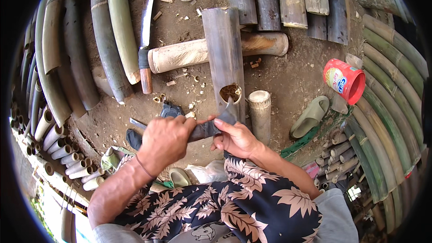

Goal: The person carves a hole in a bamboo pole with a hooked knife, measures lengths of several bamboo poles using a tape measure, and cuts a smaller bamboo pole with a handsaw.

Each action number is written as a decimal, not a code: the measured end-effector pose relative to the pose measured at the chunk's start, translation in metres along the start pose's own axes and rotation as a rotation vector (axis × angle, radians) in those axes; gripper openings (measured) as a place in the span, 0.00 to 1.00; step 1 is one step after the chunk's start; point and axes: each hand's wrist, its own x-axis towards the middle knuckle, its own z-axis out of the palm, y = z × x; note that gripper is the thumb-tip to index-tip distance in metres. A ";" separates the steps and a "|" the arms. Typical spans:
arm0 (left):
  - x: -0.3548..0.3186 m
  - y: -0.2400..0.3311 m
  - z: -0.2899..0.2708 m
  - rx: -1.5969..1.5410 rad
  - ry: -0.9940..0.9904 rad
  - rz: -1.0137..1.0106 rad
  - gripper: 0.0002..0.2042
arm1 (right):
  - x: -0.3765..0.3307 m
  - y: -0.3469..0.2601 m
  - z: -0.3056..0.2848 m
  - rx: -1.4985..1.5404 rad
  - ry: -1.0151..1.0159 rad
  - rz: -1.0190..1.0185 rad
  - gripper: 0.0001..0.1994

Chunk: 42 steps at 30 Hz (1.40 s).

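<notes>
A length of grey-brown bamboo [221,49] lies pointing away from me, with a rough-edged hole [228,92] cut in its upper side near my end. My left hand [165,141] is closed round the rear of a knife with a dark wrapped handle [204,130]. Fingers of my right hand [236,137] pinch the same tool farther forward, thumb on top. Its narrow grey tip reaches the near edge of the hole. Most of the blade is hidden by my hands and the wrapping.
Under the bamboo, a pale log [180,56] lies crosswise. Left of it rests a machete [146,31] among wood chips. A red plastic tub [344,81] and green sandal [310,117] are at right. A short bamboo piece [260,114] stands beside the work. Bamboo stacks line both sides.
</notes>
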 end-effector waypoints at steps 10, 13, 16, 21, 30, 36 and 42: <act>0.006 0.030 0.101 -0.672 -0.110 -0.211 0.17 | -0.011 -0.011 0.014 -0.810 0.527 -0.141 0.15; 0.021 0.086 0.131 -1.021 0.021 -0.407 0.22 | -0.008 -0.003 -0.014 -1.220 0.617 -0.395 0.16; 0.035 0.120 0.142 -1.129 0.177 -0.480 0.27 | -0.008 -0.019 0.005 -1.309 0.769 -0.280 0.18; 0.012 0.105 0.150 -1.160 0.261 -0.419 0.24 | -0.019 -0.004 0.011 -1.363 0.588 -0.336 0.19; 0.027 -0.019 0.006 -0.065 0.113 -0.187 0.07 | 0.040 0.000 0.032 -0.049 0.050 -0.404 0.11; 0.108 0.046 -0.107 0.471 -0.253 0.058 0.05 | 0.024 -0.025 0.024 0.621 -0.198 -0.299 0.17; 0.118 0.060 -0.115 0.607 -0.251 0.178 0.11 | 0.026 -0.026 0.016 0.692 -0.310 -0.243 0.19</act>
